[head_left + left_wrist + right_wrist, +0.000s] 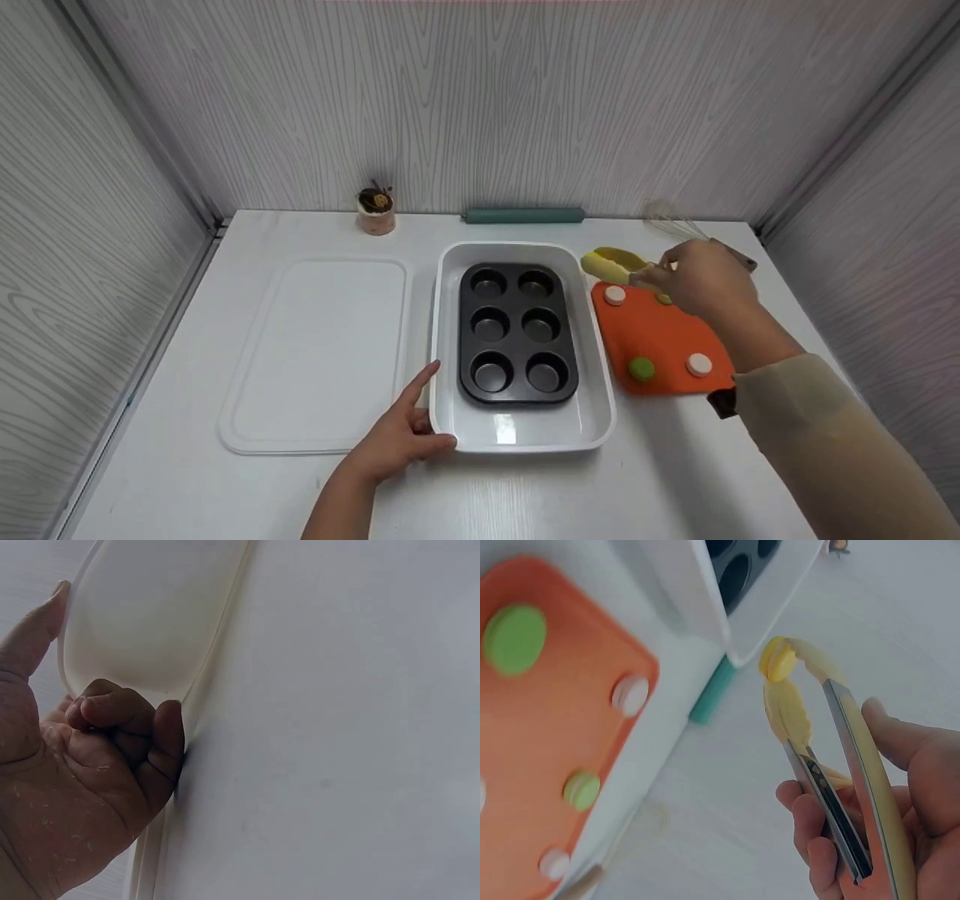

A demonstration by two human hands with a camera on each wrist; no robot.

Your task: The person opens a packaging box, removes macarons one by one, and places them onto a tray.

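Observation:
My right hand (709,277) holds yellow-tipped tongs (859,742) over the back of the orange tray (664,337). In the right wrist view, a yellow macaron (778,660) is pinched between the tongs' scalloped tips. On the tray lie several white and green macarons; one green macaron (641,368) is near its front left. My left hand (390,442) grips the front left corner of a white bin (450,300), thumb at the front rim, index finger along the left side, other fingers bent against the wall. Inside the bin sits a black muffin tin (515,337).
A white lid (322,352) lies flat left of the bin. Along the back wall are a small pot (376,220) with dried pieces and a teal rolling pin (523,215). A whisk (667,221) lies behind my right hand, which partly covers it. Walls enclose the table.

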